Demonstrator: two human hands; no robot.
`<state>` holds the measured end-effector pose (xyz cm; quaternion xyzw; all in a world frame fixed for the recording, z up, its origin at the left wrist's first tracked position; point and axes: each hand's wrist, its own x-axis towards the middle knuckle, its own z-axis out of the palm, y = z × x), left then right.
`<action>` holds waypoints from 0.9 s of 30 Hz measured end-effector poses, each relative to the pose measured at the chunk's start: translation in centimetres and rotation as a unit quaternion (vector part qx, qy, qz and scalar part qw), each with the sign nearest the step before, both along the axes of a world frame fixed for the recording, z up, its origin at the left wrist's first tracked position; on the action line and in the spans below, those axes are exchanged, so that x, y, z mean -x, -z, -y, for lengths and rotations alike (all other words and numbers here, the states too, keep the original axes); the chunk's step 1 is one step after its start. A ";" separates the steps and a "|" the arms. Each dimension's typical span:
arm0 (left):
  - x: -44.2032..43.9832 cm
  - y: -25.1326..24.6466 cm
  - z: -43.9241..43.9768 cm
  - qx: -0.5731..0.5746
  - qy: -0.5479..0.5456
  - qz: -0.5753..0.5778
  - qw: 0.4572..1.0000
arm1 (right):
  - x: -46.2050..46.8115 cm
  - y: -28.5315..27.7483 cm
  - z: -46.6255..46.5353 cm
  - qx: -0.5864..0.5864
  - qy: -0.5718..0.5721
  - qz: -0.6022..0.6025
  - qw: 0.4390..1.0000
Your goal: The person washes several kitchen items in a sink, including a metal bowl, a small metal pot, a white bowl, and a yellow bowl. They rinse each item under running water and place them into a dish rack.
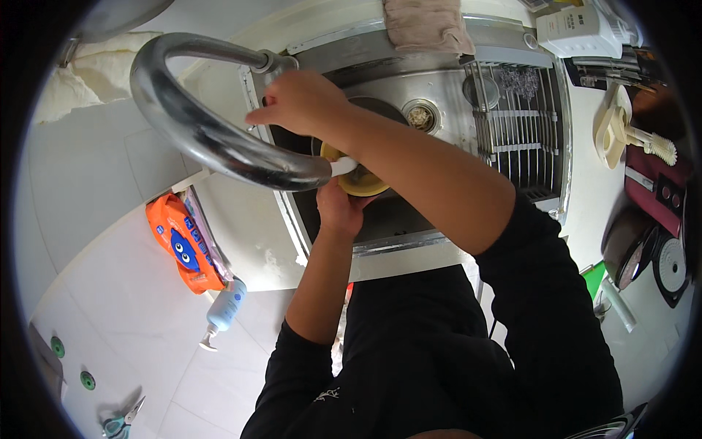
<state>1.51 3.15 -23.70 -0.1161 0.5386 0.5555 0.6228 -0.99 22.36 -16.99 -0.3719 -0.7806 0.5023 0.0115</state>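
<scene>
A yellow bowl [363,188] is in the steel sink, under the spout of a curved metal faucet [203,134]. My left hand [340,206] grips the bowl's near rim, thumb and fingers partly hidden behind it. Above the bowl my right arm crosses the sink, and my right hand [301,102] is at the faucet's base, by its handle; the fingers are bent and whether they grip the handle cannot be made out. A dark round pan or basin, partly covered by my arm, lies under the bowl. Food scraps fill the drain strainer [420,116].
On the sink's right side stands a metal dish rack [518,131] with a steel scourer [520,82]. A pinkish cloth [428,24] hangs over the back edge. An orange wipes pack [184,244] and a blue pump bottle [226,307] are at the left; a bottle brush [652,144] lies right.
</scene>
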 end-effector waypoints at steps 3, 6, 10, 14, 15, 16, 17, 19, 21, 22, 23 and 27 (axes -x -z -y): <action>-0.3 0.1 0.0 0.016 -0.037 0.017 0.999 | -4.0 5.1 4.4 0.286 0.160 -0.101 0.939; -0.9 -0.8 0.0 0.018 -0.044 -0.007 0.999 | -8.0 10.3 8.1 0.585 0.426 -0.194 0.662; -1.1 0.0 0.4 0.044 -0.041 -0.027 0.998 | -9.6 10.2 8.8 0.420 0.371 -0.146 0.816; -1.5 0.0 -0.4 0.042 -0.038 -0.043 0.997 | -10.2 9.5 7.2 0.054 0.111 0.056 0.991; -1.6 -0.2 -0.7 0.044 -0.040 -0.045 0.997 | -10.0 9.0 6.8 -0.044 0.046 0.088 0.994; -1.7 -0.4 -0.9 0.043 -0.040 -0.049 0.997 | -10.2 8.3 6.8 -0.077 0.021 0.094 0.992; -1.8 -0.6 -1.1 0.042 -0.039 -0.054 0.997 | -10.4 7.7 6.9 -0.110 -0.004 0.100 0.989; -2.0 -0.6 -1.5 0.044 -0.031 -0.059 0.997 | -11.0 7.8 7.0 -0.217 -0.007 0.091 0.972; -2.2 -0.4 -1.6 0.052 -0.019 -0.062 0.997 | -12.1 10.6 7.7 -0.362 0.036 0.057 0.930; -2.4 -0.7 -2.1 0.061 -0.014 -0.075 0.995 | -12.6 11.0 7.9 -0.281 0.009 0.107 0.954; -2.7 -1.1 -2.6 0.070 -0.008 -0.088 0.994 | -13.2 11.4 8.1 -0.196 -0.016 0.155 0.968; -3.1 0.9 -1.9 0.048 0.004 -0.119 0.992 | -13.7 9.1 7.7 0.148 -0.138 0.199 0.959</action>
